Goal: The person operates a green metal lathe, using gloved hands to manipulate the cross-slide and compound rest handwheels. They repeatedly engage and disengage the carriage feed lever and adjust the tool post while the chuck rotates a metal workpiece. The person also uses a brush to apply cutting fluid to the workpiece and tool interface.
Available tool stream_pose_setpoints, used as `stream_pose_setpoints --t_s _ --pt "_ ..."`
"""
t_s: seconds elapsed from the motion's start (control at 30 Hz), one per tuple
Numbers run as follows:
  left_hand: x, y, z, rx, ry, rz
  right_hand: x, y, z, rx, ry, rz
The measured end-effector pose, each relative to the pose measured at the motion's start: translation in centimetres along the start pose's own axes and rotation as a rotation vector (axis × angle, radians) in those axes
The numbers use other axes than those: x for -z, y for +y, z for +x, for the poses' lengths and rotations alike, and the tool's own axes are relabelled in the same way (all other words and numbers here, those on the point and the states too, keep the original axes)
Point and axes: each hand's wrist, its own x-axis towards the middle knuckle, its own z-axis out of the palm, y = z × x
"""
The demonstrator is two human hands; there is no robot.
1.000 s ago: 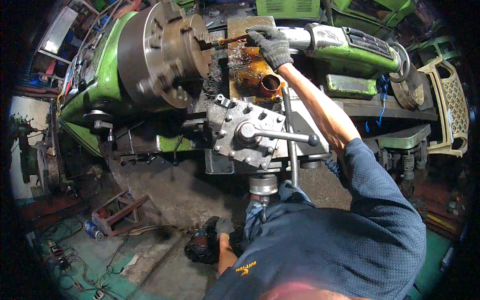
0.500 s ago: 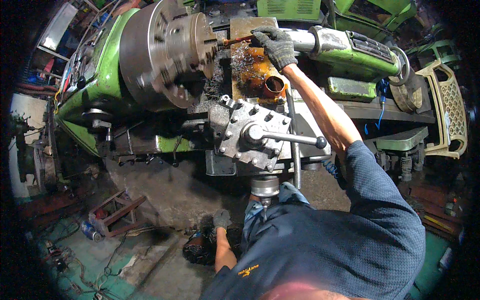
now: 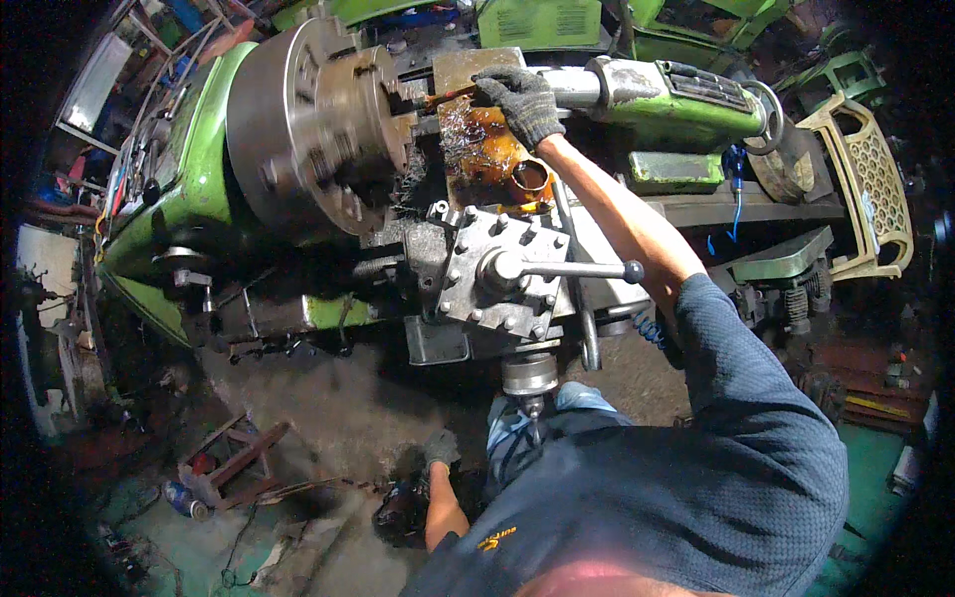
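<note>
My right hand (image 3: 519, 102), in a grey knit glove, reaches over the lathe with its fingers closed round the orange-brown handle of a brush (image 3: 450, 97). The brush's dark end points left at the workpiece in the lathe chuck (image 3: 298, 124); whether it touches is hard to see. Motion blur on the chuck shows it turning. Beneath my right forearm, a round can (image 3: 529, 179) stands on an oily, chip-strewn plate (image 3: 468, 149). My left hand (image 3: 441, 448), also gloved, hangs low at my left side, its fingers too dark to make out.
Nearer me sits the square tool post (image 3: 497, 274) with its long lever (image 3: 587, 270). The green tailstock (image 3: 686, 99) is to the right, beside a cream plastic chair (image 3: 870, 189). A metal frame (image 3: 239, 458) stands on the floor at lower left.
The view has shifted, so the lathe lies a little further left. My right hand keeps its hold on the brush by the chuck. My left hand stays low.
</note>
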Motion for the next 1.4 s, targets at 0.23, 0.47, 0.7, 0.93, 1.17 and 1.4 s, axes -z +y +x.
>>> stream_pose_setpoints --t_s 0.23,0.47,0.7,0.93,1.17,1.4 --pt "8.7 2.2 0.4 -0.178 -0.041 0.215 0.3 0.2 -0.6 -0.043 0.028 -0.002" --pt "2.6 -2.3 2.1 -0.129 0.101 -0.011 0.7 -2.2 -1.1 -0.142 -0.011 0.039" --pt "9.5 -2.9 1.9 0.074 0.545 -1.383 9.2 -5.9 -7.5 -0.078 0.044 -0.198" --pt "29.8 2.3 -4.1 0.062 0.850 -1.466 10.4 -2.1 -8.6 -0.103 0.052 -0.253" --pt "38.9 12.9 -8.3 0.066 1.080 -1.290 12.4 0.5 -9.0 -0.073 -0.036 -0.151" --pt "47.4 27.1 -10.5 0.007 1.445 -0.686 13.1 2.2 -8.1 -0.109 -0.237 -0.246"
